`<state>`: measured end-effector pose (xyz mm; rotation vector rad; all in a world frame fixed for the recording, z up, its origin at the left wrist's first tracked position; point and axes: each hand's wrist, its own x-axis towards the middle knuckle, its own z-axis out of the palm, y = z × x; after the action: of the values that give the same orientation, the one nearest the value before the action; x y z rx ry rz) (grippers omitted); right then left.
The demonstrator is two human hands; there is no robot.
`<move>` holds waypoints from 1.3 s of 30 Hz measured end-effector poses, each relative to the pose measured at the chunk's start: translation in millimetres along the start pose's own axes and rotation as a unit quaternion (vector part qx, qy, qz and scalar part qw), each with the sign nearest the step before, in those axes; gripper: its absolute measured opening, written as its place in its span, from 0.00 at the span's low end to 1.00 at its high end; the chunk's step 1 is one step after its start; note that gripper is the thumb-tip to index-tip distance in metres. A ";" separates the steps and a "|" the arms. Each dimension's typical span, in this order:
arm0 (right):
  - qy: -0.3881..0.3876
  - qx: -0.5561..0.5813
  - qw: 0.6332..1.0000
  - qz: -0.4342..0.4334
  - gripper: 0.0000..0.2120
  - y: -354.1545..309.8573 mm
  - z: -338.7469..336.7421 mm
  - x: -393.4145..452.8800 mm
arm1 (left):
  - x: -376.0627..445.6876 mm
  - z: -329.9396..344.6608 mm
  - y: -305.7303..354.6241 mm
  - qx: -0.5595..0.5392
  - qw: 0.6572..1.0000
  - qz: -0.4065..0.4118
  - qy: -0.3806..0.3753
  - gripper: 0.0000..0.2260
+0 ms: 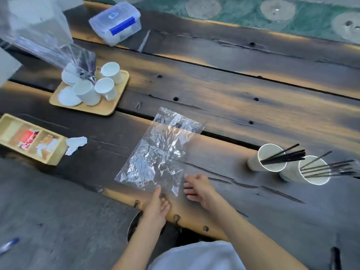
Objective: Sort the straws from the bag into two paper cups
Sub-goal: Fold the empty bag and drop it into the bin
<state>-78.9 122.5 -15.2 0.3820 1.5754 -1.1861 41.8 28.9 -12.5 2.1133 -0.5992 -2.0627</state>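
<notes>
The crinkled clear plastic bag (159, 151) lies flat on the dark weathered wooden table (243, 98), just ahead of both hands. Its long axis runs from near-left to far-right, w/ the near edge right at the fingertips. Left hand (156, 206) rests fingers-straight on the bag's near corner, flat, not gripping. Right hand (197, 187) sits just beside the bag's near-right edge, fingers loosely spread, holding nothing. Left is touching; right is a hair off. The bag looks empty, no straws visible inside.

Off to the right, well apart from the bag, two white paper cups stand touching: the farther-left cup (267, 159) holds a bunch of thin black straws (284, 155) leaning right, the nearer-right cup (309, 171) holds another bunch (329, 168), same lean. Sorting looks basically done, imo.

Far left: a light wooden tray (115, 103) w/ several small white cups, some tipped over.
</notes>
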 end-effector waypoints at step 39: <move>0.152 0.219 0.963 -0.035 0.03 -54.5 -89.9 63.0 | 27.8 -26.4 -40.7 0.114 0.987 -0.036 -0.111 0.17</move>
<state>-192.6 152.4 -50.0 0.8354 1.5834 -1.5950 75.1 51.1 -51.5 2.0588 -0.8365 -2.3945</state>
